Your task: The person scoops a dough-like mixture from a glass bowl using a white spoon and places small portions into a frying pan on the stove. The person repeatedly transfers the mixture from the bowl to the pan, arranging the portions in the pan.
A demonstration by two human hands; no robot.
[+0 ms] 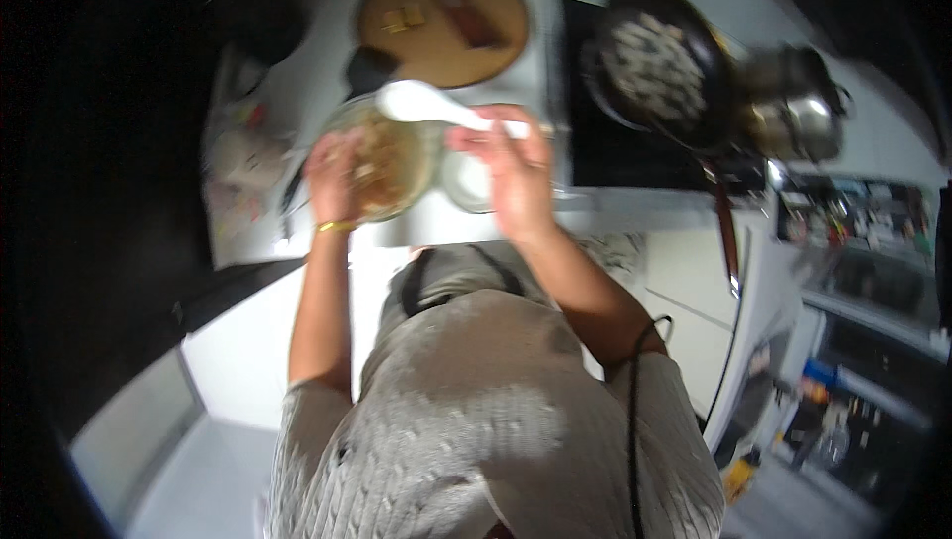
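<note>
My right hand [513, 167] holds a white spoon [424, 102] by its handle, with the broad end over the back edge of a glass bowl [428, 167]. Brownish food [387, 160] lies in that bowl. My left hand [335, 167] is at the bowl's left side, over or inside the rim; blur hides whether its fingers grip anything. A smaller bowl or dish [470, 180] with white contents stands under and beside my right hand, right of the glass bowl.
A round wooden board [446, 70] behind bears a dark reddish bar [468, 18] and yellowish pieces [404, 19]. On the black hob [610, 160] at right are a frying pan [654, 70] with pale pieces and a steel pot [796, 104]. A plastic bag [245, 160] lies at left.
</note>
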